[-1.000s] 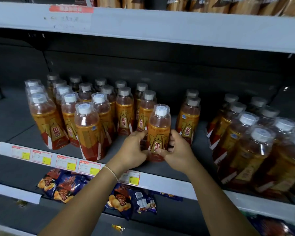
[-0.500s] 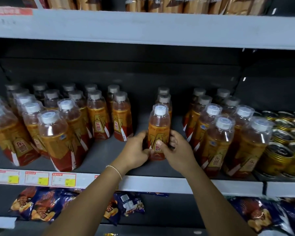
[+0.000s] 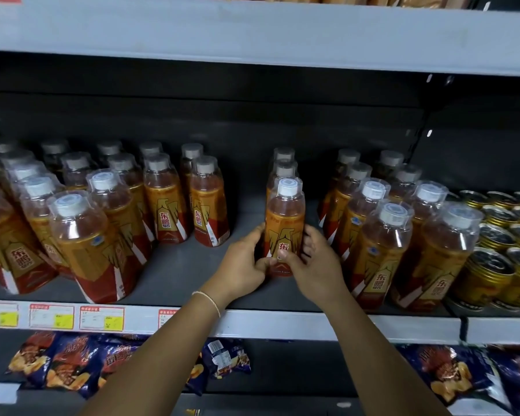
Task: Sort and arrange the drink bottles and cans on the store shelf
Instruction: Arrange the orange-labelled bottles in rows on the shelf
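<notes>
Both hands are on one orange-labelled drink bottle point(image 3: 285, 232) with a white cap. It is upright at the front of a single-file row in the middle of the grey shelf point(image 3: 186, 274). Two more bottles of the same kind point(image 3: 284, 168) stand directly behind it. The left hand point(image 3: 243, 267) grasps the lower left side of the bottle, fingers curled round the label and the thumb at the front near the base. The right hand point(image 3: 315, 265) grasps the lower right side, its thumb pressed on the front of the label and its fingers wrapped toward the back. The hands cover part of the base, so contact with the shelf cannot be confirmed. A thin bracelet point(image 3: 207, 298) sits on the left wrist. To the left, across a bare strip of shelf, stands a large block of matching bottles point(image 3: 84, 244) in several rows. To the right, near the held bottle, stands a second block of bottles point(image 3: 379, 250). Just beyond that, gold cans point(image 3: 490, 274) are packed at the far right. Price tags point(image 3: 102, 318) are fixed to the shelf's front edge at left. Dark blue snack bags point(image 3: 69, 364) lie on the level below.
</notes>
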`<state>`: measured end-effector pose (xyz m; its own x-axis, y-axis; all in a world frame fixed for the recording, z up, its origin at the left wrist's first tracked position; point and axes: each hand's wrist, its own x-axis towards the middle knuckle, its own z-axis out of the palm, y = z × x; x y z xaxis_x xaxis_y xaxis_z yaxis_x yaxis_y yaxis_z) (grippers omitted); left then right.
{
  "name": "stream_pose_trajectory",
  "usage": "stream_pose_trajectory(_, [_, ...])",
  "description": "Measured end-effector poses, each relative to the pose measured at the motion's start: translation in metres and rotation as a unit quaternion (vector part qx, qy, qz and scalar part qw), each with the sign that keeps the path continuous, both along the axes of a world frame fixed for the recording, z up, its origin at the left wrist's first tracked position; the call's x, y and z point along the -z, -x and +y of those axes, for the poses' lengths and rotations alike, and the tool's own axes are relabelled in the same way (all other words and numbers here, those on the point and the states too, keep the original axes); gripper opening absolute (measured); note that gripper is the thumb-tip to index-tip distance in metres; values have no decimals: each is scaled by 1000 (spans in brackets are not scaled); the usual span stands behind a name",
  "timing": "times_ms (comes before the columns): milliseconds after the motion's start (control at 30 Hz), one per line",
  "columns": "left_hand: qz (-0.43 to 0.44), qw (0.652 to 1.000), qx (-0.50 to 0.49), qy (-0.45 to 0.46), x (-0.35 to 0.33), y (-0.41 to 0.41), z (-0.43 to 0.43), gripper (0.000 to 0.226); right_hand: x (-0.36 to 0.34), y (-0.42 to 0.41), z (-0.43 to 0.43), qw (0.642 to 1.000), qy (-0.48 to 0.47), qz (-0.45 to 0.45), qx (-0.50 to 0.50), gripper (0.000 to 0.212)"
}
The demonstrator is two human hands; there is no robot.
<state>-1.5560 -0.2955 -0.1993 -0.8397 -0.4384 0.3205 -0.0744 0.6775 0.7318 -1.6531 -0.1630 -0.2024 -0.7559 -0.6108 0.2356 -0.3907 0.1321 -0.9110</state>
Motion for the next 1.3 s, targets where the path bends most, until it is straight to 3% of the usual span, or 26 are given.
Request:
stream_pose_trajectory(400, [-21, 999, 1, -34, 3, 1, 7, 70, 3, 3, -3, 1000, -23, 19, -3, 59])
stream_pose_trajectory(533, [-27, 999, -14, -25, -2, 0, 5, 69, 2, -1, -5, 997, -35, 44, 43, 52])
stream_pose_trajectory(700, [-43, 998, -31, 39, -13, -6, -4, 67, -3, -17, -5, 974, -47, 148, 168, 35])
stream_pose_trajectory(800, [-40, 996, -50, 54, -22, -17, -15, 62, -9, -29, -9, 967, -52, 192, 158, 24])
stream_pose_trajectory(933, [10, 991, -120, 55, -30, -38, -34, 43, -16, -55, -29, 956, 41, 264, 117, 15])
stream_pose_trajectory(1033, [38, 982, -178, 49, -33, -57, -48, 40, -17, -70, -59, 967, 46, 243, 58, 29])
stream_pose_trajectory(1167, [54, 980, -184, 55, -39, -75, -59, 38, -18, -66, -109, 984, -67, 162, 20, 62])
stream_pose_trajectory(1300, [25, 984, -174, 20, -41, -82, -74, 51, -19, -58, -146, 989, -103, 101, 5, 65])
